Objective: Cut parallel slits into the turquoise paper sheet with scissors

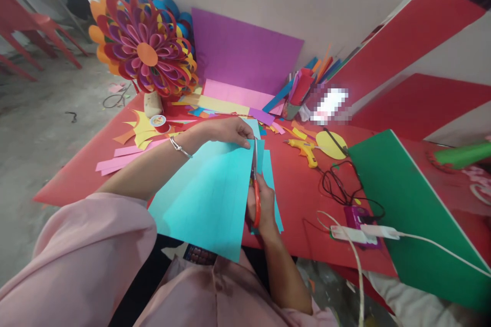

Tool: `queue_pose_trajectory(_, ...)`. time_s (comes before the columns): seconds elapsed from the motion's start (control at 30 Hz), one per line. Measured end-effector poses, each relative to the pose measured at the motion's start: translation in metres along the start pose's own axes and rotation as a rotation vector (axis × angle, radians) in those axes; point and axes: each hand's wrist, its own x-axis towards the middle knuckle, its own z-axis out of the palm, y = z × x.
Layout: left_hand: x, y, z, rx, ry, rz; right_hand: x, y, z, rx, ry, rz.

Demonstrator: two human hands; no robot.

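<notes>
My left hand (236,132) pinches the far edge of a large turquoise paper sheet (203,194), near its far right corner. The sheet slants toward my lap. My right hand (264,199) is closed around the orange handles of a pair of scissors (257,199). Their blades point away from me and lie along the sheet's right edge, where a narrow turquoise strip (260,155) stands apart from the sheet. Another turquoise piece (274,194) lies on the red table beneath my right hand. Part of the right hand's fingers is hidden behind the sheet and handles.
A yellow glue gun (303,150) lies to the right, near a yellow paper disc (331,144). Cables run to a purple power strip (358,219). Pink strips (118,158) lie left. A colourful paper flower (148,53) stands at the back left; a green board (418,219) leans right.
</notes>
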Motion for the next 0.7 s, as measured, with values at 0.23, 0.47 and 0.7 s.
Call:
queue_pose_trajectory(0.23, 0.009, -0.005, -0.004, -0.003, -0.006, 0.038, 0.004, 0.004, -0.009, 0.032, 0.042, 0.029)
queue_pose_trajectory(0.47, 0.009, -0.005, 0.003, 0.012, 0.217, 0.079, 0.005, 0.01, -0.015, -0.045, 0.038, -0.018)
queue_pose_trajectory(0.7, -0.042, 0.025, 0.034, 0.258, 0.814, 0.289, 0.034, -0.003, -0.03, -0.072, 0.178, -0.08)
